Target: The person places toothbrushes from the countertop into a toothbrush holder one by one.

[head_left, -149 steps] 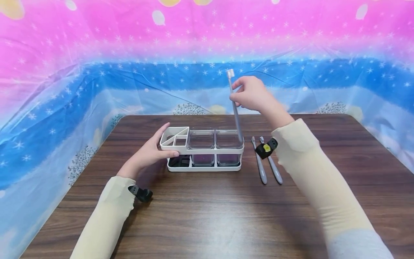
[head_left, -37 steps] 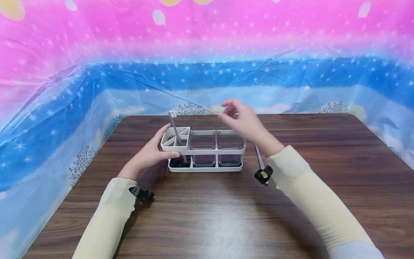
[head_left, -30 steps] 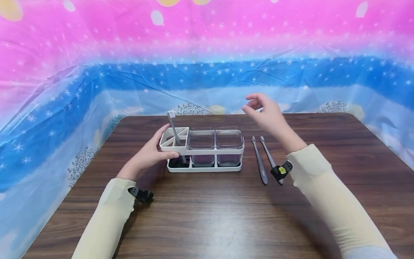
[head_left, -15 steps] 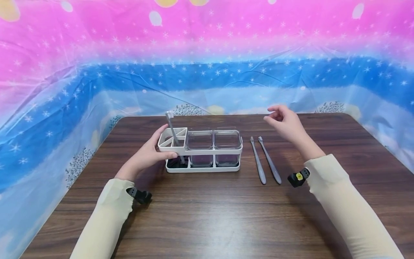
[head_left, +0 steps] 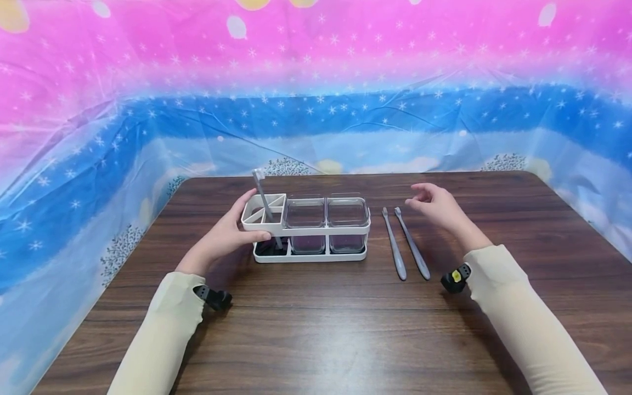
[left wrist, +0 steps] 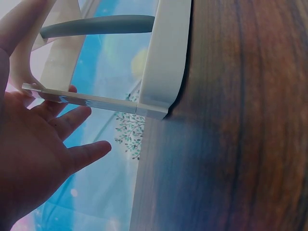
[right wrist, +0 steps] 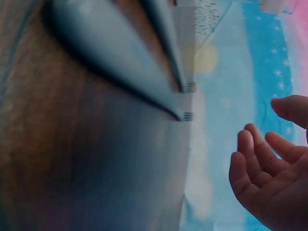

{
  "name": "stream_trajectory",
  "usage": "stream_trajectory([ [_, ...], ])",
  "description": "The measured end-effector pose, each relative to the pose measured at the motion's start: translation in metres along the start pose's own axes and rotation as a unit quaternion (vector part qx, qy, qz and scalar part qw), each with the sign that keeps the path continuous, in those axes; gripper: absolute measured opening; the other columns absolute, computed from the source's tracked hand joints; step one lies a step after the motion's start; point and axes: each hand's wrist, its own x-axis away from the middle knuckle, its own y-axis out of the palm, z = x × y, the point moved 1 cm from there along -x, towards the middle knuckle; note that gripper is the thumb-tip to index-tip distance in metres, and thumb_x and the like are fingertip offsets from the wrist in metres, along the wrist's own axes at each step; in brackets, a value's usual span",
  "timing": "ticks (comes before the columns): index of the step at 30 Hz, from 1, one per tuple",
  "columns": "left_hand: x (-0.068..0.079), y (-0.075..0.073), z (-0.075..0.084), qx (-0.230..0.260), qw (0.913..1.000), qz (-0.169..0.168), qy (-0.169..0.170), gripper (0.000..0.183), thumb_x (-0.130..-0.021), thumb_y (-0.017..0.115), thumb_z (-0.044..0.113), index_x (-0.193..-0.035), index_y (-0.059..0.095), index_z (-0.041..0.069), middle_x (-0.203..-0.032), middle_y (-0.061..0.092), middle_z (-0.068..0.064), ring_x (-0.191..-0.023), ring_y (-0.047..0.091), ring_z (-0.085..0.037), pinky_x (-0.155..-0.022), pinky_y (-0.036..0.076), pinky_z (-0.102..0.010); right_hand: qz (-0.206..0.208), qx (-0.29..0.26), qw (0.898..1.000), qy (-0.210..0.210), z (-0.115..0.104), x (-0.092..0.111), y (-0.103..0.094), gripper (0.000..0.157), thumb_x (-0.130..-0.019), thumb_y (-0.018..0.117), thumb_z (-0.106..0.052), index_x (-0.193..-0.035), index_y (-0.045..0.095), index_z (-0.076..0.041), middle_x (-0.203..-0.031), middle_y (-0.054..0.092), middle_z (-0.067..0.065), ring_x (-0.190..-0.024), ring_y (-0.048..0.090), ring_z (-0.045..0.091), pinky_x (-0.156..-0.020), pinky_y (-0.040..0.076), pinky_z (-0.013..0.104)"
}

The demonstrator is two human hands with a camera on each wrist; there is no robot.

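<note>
A white two-tier toothbrush holder stands on the table, with a divided section at its left. One grey toothbrush leans in that section, bristles up; its handle crosses the left wrist view. My left hand grips the holder's left end, thumb in front and fingers behind. Two more grey toothbrushes, the nearer one and the outer one, lie side by side right of the holder. Above and right of their heads hovers my right hand, fingers loosely bent and holding nothing.
Two clear square cups, one in the middle and one at the right, sit in the holder. The brown wooden table has a patterned cloth hanging behind it.
The toothbrush that my right hand held upright now stands in the holder's left section. My right hand has let go and moved right, then down. The left hand keeps its grip.
</note>
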Motion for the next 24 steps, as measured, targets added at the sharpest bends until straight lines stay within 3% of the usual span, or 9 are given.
stream_trajectory([
  [6, 0.000, 0.000, 0.000, -0.001, 1.0000, -0.001, 0.002, 0.107, -0.081, 0.080, 0.024, -0.156, 0.005, 0.028, -0.154, 0.022, -0.015, -0.114, 0.054, -0.032, -0.098, 0.041, -0.048, -0.050, 0.017, 0.998, 0.034, 0.010, -0.003, 0.013, 0.055, -0.098, 0.054, -0.022, -0.143, 0.037, 0.004, -0.118, 0.057, 0.025, -0.099, 0.059, 0.033, -0.083, 0.049, 0.044],
  [10, -0.001, 0.000, -0.001, 0.000, 1.0000, 0.000, 0.003, 0.107, -0.080, 0.080, 0.023, -0.156, 0.005, 0.028, -0.152, 0.024, -0.015, -0.114, 0.054, -0.031, -0.098, 0.041, -0.047, -0.086, 0.024, 0.995, 0.052, 0.014, -0.006, 0.019, 0.055, -0.097, 0.055, -0.020, -0.141, 0.038, 0.007, -0.097, 0.061, 0.018, -0.080, 0.058, 0.024, -0.069, 0.049, 0.035],
  [15, 0.000, 0.000, 0.000, -0.002, 1.0000, -0.001, 0.002, 0.107, -0.081, 0.080, 0.024, -0.156, 0.004, 0.030, -0.152, 0.025, -0.015, -0.116, 0.053, -0.031, -0.099, 0.041, -0.048, -0.120, 0.048, 0.990, 0.058, 0.011, -0.008, 0.022, 0.058, -0.094, 0.059, -0.019, -0.139, 0.038, 0.010, -0.075, 0.058, 0.009, -0.070, 0.056, 0.020, -0.063, 0.047, 0.032],
  [24, 0.000, 0.000, 0.000, -0.001, 1.0000, 0.001, 0.001, 0.107, -0.080, 0.080, 0.022, -0.156, 0.005, 0.026, -0.154, 0.022, -0.014, -0.117, 0.052, -0.032, -0.099, 0.040, -0.048, -0.128, 0.085, 0.985, 0.080, 0.007, -0.010, 0.028, 0.058, -0.092, 0.061, -0.017, -0.137, 0.040, 0.013, -0.088, 0.061, 0.015, -0.077, 0.057, 0.023, -0.064, 0.048, 0.032],
])
